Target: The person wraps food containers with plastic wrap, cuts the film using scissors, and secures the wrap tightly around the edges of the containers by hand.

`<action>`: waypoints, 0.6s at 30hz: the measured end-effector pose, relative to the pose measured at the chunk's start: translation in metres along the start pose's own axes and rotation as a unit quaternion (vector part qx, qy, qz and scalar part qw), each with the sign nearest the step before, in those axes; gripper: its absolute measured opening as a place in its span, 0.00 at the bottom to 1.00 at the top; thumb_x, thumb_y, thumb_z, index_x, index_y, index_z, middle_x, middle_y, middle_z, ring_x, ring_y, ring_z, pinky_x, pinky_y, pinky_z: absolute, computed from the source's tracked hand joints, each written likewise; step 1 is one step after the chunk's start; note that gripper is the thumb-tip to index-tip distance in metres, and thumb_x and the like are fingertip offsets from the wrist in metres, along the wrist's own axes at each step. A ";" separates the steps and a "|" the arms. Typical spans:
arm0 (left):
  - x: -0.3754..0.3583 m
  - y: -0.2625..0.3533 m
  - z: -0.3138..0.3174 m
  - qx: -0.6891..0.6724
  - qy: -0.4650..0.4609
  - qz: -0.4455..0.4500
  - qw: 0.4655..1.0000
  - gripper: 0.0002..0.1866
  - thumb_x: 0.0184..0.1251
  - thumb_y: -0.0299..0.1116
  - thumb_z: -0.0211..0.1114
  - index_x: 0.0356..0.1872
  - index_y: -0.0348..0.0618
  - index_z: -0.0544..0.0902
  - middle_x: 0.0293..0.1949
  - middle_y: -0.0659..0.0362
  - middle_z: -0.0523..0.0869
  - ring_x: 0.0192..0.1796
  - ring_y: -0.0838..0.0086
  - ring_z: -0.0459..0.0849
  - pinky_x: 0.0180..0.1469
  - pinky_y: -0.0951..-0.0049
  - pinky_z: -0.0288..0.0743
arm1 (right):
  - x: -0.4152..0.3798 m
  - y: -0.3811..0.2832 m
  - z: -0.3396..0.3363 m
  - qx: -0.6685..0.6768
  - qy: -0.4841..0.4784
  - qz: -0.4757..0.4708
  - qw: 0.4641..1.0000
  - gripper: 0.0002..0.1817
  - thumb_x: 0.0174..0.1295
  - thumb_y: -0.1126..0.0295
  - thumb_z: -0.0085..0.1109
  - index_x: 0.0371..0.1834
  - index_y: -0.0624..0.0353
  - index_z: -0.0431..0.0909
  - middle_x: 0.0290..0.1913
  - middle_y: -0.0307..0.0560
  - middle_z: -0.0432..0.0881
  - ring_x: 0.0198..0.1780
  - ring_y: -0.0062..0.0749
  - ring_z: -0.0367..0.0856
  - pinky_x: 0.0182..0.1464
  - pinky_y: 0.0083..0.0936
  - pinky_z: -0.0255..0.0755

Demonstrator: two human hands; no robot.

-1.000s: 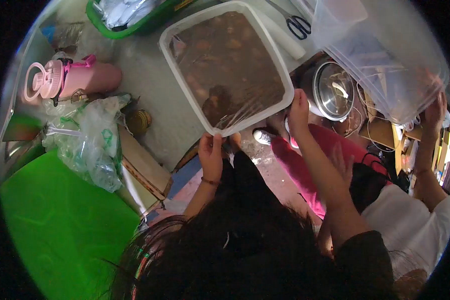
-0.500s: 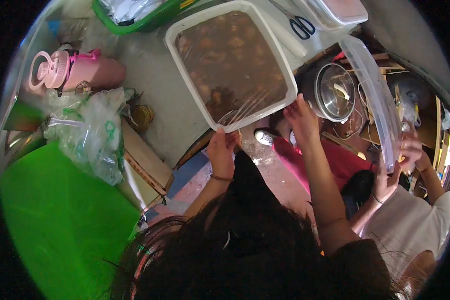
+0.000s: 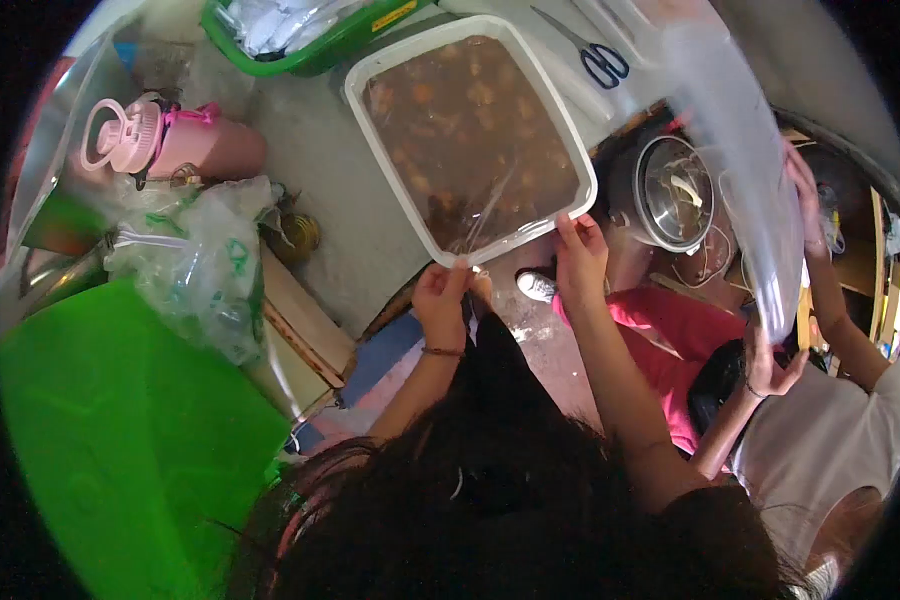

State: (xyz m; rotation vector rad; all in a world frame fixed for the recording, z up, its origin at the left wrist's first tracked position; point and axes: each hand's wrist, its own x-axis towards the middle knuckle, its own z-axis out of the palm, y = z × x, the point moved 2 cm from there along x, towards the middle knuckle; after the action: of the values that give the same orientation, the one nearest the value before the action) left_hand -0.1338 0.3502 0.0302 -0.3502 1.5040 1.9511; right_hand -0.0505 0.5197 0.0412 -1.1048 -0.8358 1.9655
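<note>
A white square tub (image 3: pixel 374 135) holds brown liquid with lighter chunks (image 3: pixel 470 130) in it. Clear plastic wrap (image 3: pixel 490 205) lies over it, creased and shiny near the front edge. At the tub's front-left corner, my left hand (image 3: pixel 442 305) pinches the wrap's edge between thumb and fingers. My right hand (image 3: pixel 581 262) is closed on the wrap at the front-right corner, fingertips against the rim. To the right, another person's hands (image 3: pixel 767 370) hold a clear plastic lid (image 3: pixel 745 160) upright.
Scissors (image 3: pixel 602 64) lie beyond the tub, near a green basket (image 3: pixel 280 62). At left are a pink bottle (image 3: pixel 210 145), clear plastic bags (image 3: pixel 205 265) and a green sheet (image 3: pixel 120 430). A pot with a glass lid (image 3: pixel 675 190) stands lower right of the tub.
My right hand has moved left and down, its fingers closing at the tub's corner. My left hand stays at its corner. The other person's lid has shifted and one hand has risen along it.
</note>
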 end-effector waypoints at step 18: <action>0.072 0.145 0.085 0.484 0.041 0.477 0.732 0.19 0.60 0.39 0.55 0.53 0.48 0.73 0.55 0.54 0.70 0.59 0.52 0.64 0.60 0.52 0.55 | -0.012 -0.011 -0.039 -0.023 -0.067 0.120 0.990 0.21 0.61 0.64 0.51 0.57 0.51 0.62 0.55 0.43 0.68 0.53 0.33 0.68 0.52 0.34 0.63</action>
State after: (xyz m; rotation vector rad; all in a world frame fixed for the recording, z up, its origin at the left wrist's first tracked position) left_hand -0.2651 0.4331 0.1265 0.9936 2.8305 1.3701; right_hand -0.0083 0.5234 0.0383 -1.1556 -0.8554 2.2492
